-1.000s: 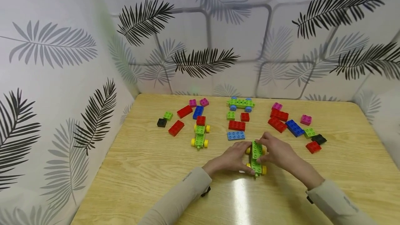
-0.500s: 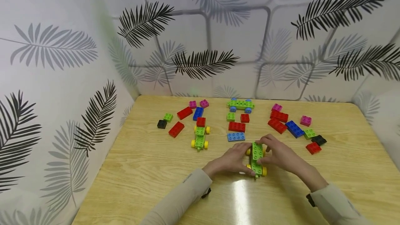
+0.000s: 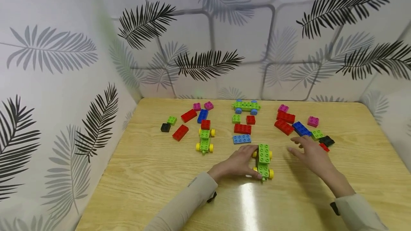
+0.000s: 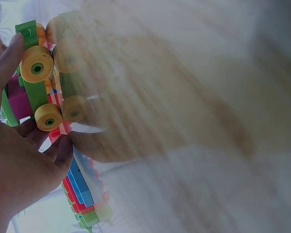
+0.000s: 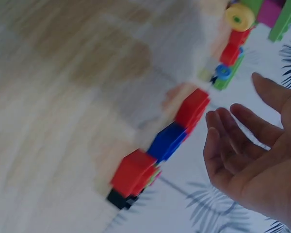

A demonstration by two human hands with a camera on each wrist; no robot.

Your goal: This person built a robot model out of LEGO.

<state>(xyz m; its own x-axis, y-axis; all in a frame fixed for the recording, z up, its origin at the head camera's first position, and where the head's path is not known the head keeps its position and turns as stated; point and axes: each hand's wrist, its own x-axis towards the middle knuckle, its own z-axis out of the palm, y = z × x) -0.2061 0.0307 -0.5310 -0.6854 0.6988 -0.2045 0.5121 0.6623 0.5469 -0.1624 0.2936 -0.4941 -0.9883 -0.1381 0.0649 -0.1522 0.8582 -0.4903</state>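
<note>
My left hand (image 3: 236, 162) grips a green toy car (image 3: 264, 153) with yellow wheels, thumb at its near end and fingers at its far left side. In the left wrist view a magenta brick (image 4: 19, 99) shows between the green wheeled base (image 4: 37, 94) and the green brick on top. My right hand (image 3: 313, 155) is off the car, fingers loosely bent with nothing in them. It hovers near a dark blue brick (image 3: 302, 128), a lime brick (image 3: 317, 134) and a black brick (image 3: 326, 140). Part of a small red brick (image 3: 324, 147) is hidden behind that hand.
Left of the held car stands another yellow-wheeled green car (image 3: 204, 145) with a red brick (image 3: 206, 124) at its far end. A blue-wheeled green base (image 3: 246, 106) sits at the back. Between lie a light blue brick (image 3: 242, 139) and a long red brick (image 3: 242, 128).
My right hand has let go of the car and moved right toward the bricks there. The left hand keeps its grip, and the car has stayed in place.
</note>
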